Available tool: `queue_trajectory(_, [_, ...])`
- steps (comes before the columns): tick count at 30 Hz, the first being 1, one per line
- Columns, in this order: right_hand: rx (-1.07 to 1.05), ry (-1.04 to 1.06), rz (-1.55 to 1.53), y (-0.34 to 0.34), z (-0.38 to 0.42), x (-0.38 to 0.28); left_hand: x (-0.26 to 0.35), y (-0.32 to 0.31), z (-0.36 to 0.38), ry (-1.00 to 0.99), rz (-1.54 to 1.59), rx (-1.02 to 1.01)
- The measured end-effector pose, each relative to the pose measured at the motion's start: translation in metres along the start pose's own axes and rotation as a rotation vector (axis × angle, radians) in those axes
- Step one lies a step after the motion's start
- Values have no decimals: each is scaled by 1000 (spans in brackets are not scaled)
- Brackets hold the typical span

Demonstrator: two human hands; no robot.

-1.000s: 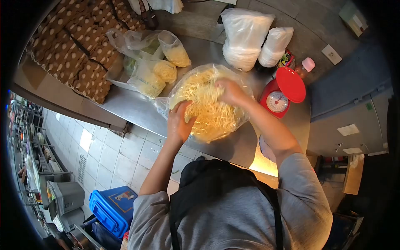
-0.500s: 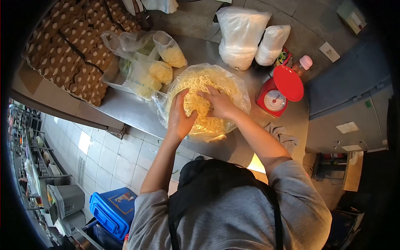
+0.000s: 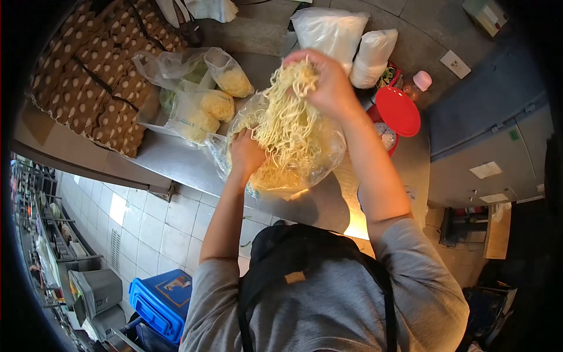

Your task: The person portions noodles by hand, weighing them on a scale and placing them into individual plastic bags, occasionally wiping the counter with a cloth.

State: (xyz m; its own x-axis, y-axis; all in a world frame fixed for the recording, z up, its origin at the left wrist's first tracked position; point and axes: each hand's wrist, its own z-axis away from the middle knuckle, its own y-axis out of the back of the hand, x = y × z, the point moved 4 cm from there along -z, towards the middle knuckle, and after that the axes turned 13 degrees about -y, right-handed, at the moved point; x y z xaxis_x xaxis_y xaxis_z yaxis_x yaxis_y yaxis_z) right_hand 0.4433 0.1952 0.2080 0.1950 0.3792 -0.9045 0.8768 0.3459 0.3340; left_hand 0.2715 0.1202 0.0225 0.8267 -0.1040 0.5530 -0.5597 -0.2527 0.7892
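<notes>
Head view shows the change in your right hand: it has risen from the heap with a big bunch of noodles. Your right grip is closed around the top of the bunch, and the strands hang down into the large clear bag on the steel desk. Part of the load is now lifted and, it seems, loosened, while the rest lies in the bag.

Half a second earlier, both your hands were low over the heap, close to each other. Now they are apart: your left hand remains down at the bag's left side, its fingers partly hidden among the strands, so you cannot tell whether that grip is closed on any.

Your raised right arm now covers part of the red scale, whose dial was in full view before. The smaller filled bags sit as they did, to the left of the large one, and the wrapped white packs are beyond it, just behind your raised hand.
</notes>
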Motion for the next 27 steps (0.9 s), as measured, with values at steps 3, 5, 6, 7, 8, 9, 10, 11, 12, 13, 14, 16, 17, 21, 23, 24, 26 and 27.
queue_trajectory(3, [-83, -67, 428, -34, 20, 62, 5, 20, -1, 42, -192, -174])
queue_trajectory(5, [-159, -170, 624, -63, 44, 110, 17, 35, -1, -36, -198, -167])
queue_trajectory(6, [-205, -282, 639, -72, 54, 127, 18, 38, -2, -88, -165, -150])
queue_trajectory(7, [-190, -292, 655, -76, 55, 134, 20, 40, -2, -141, -131, -138])
queue_trajectory(8, [-174, -303, 672, -78, 54, 140, 25, 42, -3, -141, -12, -128])
queue_trajectory(9, [-156, -311, 691, -78, 51, 142, 35, 43, -7, -141, 107, -115])
queue_trajectory(10, [-142, -265, 598, -75, 45, 129, 42, 41, -9, -143, 226, -106])
queue_trajectory(11, [-125, -222, 506, -66, 33, 113, 44, 37, -14, -148, 329, -53])
queue_trajectory(12, [-108, -175, 418, -54, 19, 90, 45, 29, -20, -154, 434, 5])
queue_trajectory(13, [-88, -149, 356, -42, 7, 59, 48, 24, -23, -157, 539, 59])
queue_trajectory(14, [-66, -125, 294, -30, -4, 28, 55, 24, -22, 72, 668, 20])
queue_trajectory(16, [19, -58, 149, -6, -25, -16, 46, 16, -25, 62, 612, 41])
queue_trajectory(17, [133, 65, 177, 7, -30, -49, 39, 11, -26, 57, 583, 53])
queue_trajectory(21, [124, 113, -196, 40, -43, -152, 14, -8, -18, -3, 319, -9])
queue_trajectory(23, [125, 199, -103, 46, -35, -175, 8, -4, -14, -123, 148, -72])
queue_trajectory(24, [124, 241, -56, 47, -31, -180, 5, -2, -14, -102, 295, -58])
queue_trajectory(26, [125, 145, -8, 45, -30, -158, 1, 5, -13, -55, 587, -25])
queue_trajectory(27, [120, 100, 15, 39, -30, -140, -4, 9, -16, -106, 417, -107])
